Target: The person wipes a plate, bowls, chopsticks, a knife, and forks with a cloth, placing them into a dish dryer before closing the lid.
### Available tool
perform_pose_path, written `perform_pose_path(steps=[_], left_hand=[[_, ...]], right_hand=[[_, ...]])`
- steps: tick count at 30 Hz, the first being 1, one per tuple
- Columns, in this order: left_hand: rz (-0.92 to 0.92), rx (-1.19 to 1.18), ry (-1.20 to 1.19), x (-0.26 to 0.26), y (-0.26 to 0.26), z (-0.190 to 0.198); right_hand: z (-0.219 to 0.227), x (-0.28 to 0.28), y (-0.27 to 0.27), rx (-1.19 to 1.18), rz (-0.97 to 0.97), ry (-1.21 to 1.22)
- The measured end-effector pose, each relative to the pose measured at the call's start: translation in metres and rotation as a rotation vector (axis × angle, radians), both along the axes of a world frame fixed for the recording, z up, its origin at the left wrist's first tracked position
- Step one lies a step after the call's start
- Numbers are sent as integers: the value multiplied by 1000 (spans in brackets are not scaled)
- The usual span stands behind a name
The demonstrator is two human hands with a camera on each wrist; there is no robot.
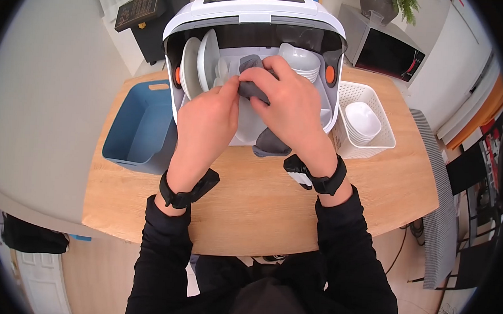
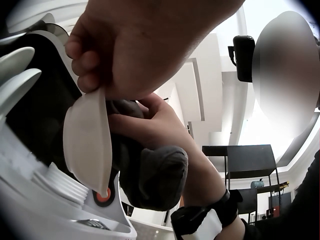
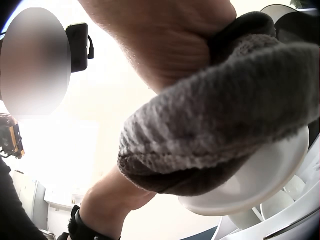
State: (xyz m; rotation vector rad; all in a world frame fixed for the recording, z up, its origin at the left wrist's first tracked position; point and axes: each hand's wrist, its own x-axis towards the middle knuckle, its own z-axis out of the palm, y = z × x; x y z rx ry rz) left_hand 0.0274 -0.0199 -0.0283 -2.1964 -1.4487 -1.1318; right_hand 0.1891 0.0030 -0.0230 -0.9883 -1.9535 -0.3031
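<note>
My left hand point(image 1: 208, 115) pinches the rim of a white bowl point(image 2: 87, 142), which is tipped on its side at the front of an open white countertop dishwasher point(image 1: 256, 15). A grey cloth point(image 1: 272, 144) is bunched in my right hand point(image 1: 291, 102), its fingers curled round it close to the bowl's rim. One end of the cloth hangs down by the bowl. In the right wrist view the cloth covers part of the bowl's inner face. Inside the dishwasher, white plates point(image 1: 208, 58) stand on the left and stacked white bowls point(image 1: 301, 62) sit on the right.
A blue bin point(image 1: 142, 125) stands left of the dishwasher on the wooden table point(image 1: 248, 214). On the right, a white perforated basket point(image 1: 371, 146) contains stacked small white bowls point(image 1: 362, 120). Behind it is a microwave point(image 1: 382, 44). Forks point(image 2: 92, 223) lie in the dishwasher's front tray.
</note>
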Motion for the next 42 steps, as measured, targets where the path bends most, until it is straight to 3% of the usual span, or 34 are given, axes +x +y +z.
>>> perform_pose_path(steps=[1,4,7,13,22,27,33,36,37,42], left_hand=[[6,-4,8,0,0,0],[-23,41,19,-2,-1,3],[-37,94,103,-6,-1,3],[-66,376,327,-11,-1,13],[52,591,-66,-15,13,10],[56,570,-15,-13,12,12],[44,451,227,-7,6,8],[42,425,327,-3,2,5],[50,421,351,-2,1,3],[-25,222,-62,-1,-5,15]], right_hand=[[0,0,1,50,11,-15],[1,1,1,-108,32,137],[-1,6,4,-60,63,140],[11,22,4,-441,338,163],[16,8,3,-460,444,513],[11,18,13,-715,534,501],[7,12,9,-357,276,272],[7,0,-5,-261,73,118],[5,1,-3,-264,85,146],[1,1,3,-169,124,302]])
